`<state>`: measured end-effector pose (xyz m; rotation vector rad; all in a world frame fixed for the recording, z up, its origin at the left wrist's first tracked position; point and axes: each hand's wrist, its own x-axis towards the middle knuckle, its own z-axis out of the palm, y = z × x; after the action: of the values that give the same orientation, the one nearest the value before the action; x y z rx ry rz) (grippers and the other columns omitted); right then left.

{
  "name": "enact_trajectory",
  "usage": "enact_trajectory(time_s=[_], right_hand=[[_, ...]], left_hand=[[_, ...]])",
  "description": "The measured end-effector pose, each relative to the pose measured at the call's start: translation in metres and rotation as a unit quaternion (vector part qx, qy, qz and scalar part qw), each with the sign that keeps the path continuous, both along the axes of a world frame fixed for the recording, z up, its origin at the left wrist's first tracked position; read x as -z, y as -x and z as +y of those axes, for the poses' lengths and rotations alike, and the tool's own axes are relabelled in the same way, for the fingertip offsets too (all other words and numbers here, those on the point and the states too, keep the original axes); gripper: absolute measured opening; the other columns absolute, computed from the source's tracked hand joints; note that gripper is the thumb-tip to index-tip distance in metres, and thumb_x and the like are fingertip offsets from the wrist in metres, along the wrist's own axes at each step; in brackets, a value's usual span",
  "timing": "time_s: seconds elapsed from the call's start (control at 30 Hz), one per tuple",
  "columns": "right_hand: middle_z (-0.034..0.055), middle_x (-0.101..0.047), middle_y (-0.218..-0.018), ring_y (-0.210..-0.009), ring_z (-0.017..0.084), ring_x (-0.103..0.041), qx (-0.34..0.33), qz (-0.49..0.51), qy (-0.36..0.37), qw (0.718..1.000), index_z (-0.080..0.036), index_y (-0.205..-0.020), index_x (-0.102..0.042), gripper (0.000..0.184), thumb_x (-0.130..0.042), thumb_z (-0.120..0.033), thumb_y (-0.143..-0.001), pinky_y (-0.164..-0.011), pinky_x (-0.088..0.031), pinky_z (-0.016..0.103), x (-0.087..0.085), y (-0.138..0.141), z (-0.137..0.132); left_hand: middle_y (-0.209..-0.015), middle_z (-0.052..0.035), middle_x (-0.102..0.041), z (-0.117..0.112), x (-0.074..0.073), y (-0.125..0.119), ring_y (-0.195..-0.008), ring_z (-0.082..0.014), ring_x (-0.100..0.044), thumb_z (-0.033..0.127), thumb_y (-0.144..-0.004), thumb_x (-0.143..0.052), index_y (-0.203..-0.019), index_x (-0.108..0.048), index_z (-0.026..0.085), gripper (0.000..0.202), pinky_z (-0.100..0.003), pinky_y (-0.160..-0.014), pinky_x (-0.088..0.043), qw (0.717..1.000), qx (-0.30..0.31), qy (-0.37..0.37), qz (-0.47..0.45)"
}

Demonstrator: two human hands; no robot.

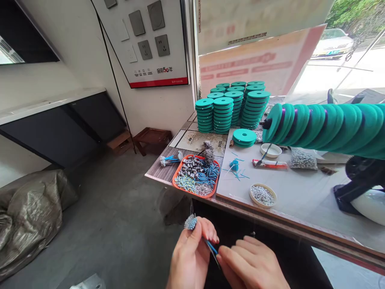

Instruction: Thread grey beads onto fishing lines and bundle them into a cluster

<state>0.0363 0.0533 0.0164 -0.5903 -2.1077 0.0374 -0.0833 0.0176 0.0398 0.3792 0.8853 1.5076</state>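
Observation:
Below the table's front edge, my left hand [192,251] is closed around a bundle of thin blue stems with a tight cluster of small silvery tips [190,222] showing above the thumb. The blue stems [212,246] come out under my left fingers and slant down toward my right hand [252,263]. Its fingers are curled and pinched at their lower end; what exactly they grip is hidden. Nearest to both hands on the table is an orange tray [175,185] holding metal cylinders, blue spring-like pieces, pale green-and-blue short pieces and small silvery parts.
Stacks of green discs [223,112] stand at the back. A row of green spools [327,124] juts in from the right on a stand. A dish of pale beads [262,195], blue bits [234,165], a white lid [271,150] and a bag of beads [303,159] lie on the board.

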Motion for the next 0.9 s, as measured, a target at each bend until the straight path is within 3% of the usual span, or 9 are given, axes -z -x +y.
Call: enact_trajectory(time_s=[0.07, 0.13, 0.2, 0.23, 0.33, 0.4, 0.57, 0.7, 0.9], right_hand=[[-0.0053, -0.037, -0.036, -0.035, 0.008, -0.028, -0.014, -0.012, -0.029, 0.999, -0.018, -0.048, -0.041, 0.041, -0.04, -0.009, -0.088, -0.041, -0.021, 0.026, -0.001, -0.002, -0.001], [-0.0054, -0.034, -0.035, -0.035, 0.008, -0.026, -0.026, -0.024, -0.045, 0.998, -0.018, -0.045, -0.036, 0.044, -0.04, -0.007, -0.087, -0.042, -0.02, 0.026, 0.0, -0.005, -0.001], [-0.0053, -0.033, -0.037, -0.038, 0.009, -0.026, -0.02, -0.008, -0.027, 0.999, -0.018, -0.047, -0.036, 0.043, -0.039, -0.008, -0.088, -0.043, -0.019, 0.027, 0.003, -0.009, -0.002], [-0.0048, -0.036, -0.04, -0.04, 0.009, -0.028, -0.016, 0.003, -0.001, 1.0, -0.019, -0.051, -0.04, 0.039, -0.039, -0.01, -0.089, -0.045, -0.021, 0.027, 0.006, -0.011, -0.002], [-0.0012, -0.049, -0.055, -0.05, 0.011, -0.039, -0.015, 0.041, 0.105, 0.994, -0.018, -0.072, -0.052, 0.024, -0.039, -0.015, -0.092, -0.05, -0.029, 0.026, 0.013, -0.016, -0.002], [0.0001, -0.052, -0.062, -0.055, 0.012, -0.043, -0.022, 0.04, 0.153, 0.987, -0.019, -0.078, -0.052, 0.02, -0.039, -0.015, -0.093, -0.054, -0.032, 0.025, 0.015, -0.017, -0.002], [-0.0002, -0.052, -0.063, -0.061, 0.014, -0.044, -0.019, 0.017, 0.178, 0.984, -0.02, -0.073, -0.049, 0.025, -0.036, -0.017, -0.094, -0.06, -0.034, 0.027, 0.016, -0.016, -0.001], [-0.0006, -0.052, -0.063, -0.062, 0.014, -0.044, -0.029, -0.001, 0.185, 0.982, -0.02, -0.071, -0.047, 0.027, -0.034, -0.017, -0.095, -0.061, -0.035, 0.027, 0.016, -0.013, 0.0], [-0.0006, -0.052, -0.064, -0.062, 0.014, -0.044, -0.032, -0.011, 0.198, 0.98, -0.02, -0.072, -0.047, 0.027, -0.033, -0.017, -0.095, -0.06, -0.035, 0.027, 0.015, -0.014, 0.0]], left_hand=[[-0.051, 0.0044, -0.039, 0.003, -0.014, 0.009, -0.053, -0.0104, -0.039, 0.028, -0.069, -0.073, -0.052, -0.052, 0.016, 0.03, -0.027, -0.063, -0.041, 0.994, 0.015, 0.027, -0.105], [-0.047, 0.0085, -0.03, 0.005, -0.026, 0.022, -0.044, -0.0057, -0.03, 0.018, -0.066, -0.075, -0.05, -0.047, 0.016, 0.032, -0.021, -0.052, -0.039, 0.987, -0.042, 0.027, -0.152], [-0.048, 0.0097, -0.029, 0.006, -0.03, 0.032, -0.041, -0.0034, -0.024, 0.013, -0.063, -0.076, -0.054, -0.046, 0.015, 0.031, -0.016, -0.04, -0.026, 0.983, -0.145, 0.004, -0.112], [-0.048, 0.01, -0.03, 0.006, -0.029, 0.033, -0.041, -0.0031, -0.022, 0.016, -0.064, -0.077, -0.057, -0.046, 0.016, 0.031, -0.016, -0.038, -0.021, 0.986, -0.147, 0.018, -0.076], [-0.048, 0.0114, -0.034, 0.004, -0.014, 0.023, -0.04, -0.0026, -0.019, 0.038, -0.062, -0.078, -0.078, -0.052, 0.018, 0.037, -0.015, -0.038, -0.015, 0.994, 0.009, 0.113, 0.005], [-0.047, 0.0122, -0.033, 0.002, -0.002, 0.01, -0.039, -0.0023, -0.017, 0.049, -0.06, -0.076, -0.075, -0.047, 0.019, 0.044, -0.016, -0.037, -0.012, 0.99, 0.047, 0.127, 0.039], [-0.044, 0.0132, -0.027, 0.001, 0.008, -0.003, -0.039, -0.0017, -0.013, 0.05, -0.056, -0.076, -0.064, -0.036, 0.02, 0.051, -0.017, -0.038, -0.008, 0.985, 0.065, 0.148, 0.051], [-0.043, 0.0139, -0.024, 0.002, 0.008, -0.002, -0.04, -0.0019, -0.012, 0.044, -0.053, -0.078, -0.067, -0.041, 0.019, 0.047, -0.018, -0.04, -0.007, 0.983, 0.061, 0.169, 0.034], [-0.044, 0.0134, -0.026, 0.001, 0.014, -0.005, -0.041, -0.0025, -0.015, 0.047, -0.056, -0.075, -0.071, -0.047, 0.017, 0.044, -0.019, -0.041, -0.011, 0.985, 0.05, 0.153, 0.055]])
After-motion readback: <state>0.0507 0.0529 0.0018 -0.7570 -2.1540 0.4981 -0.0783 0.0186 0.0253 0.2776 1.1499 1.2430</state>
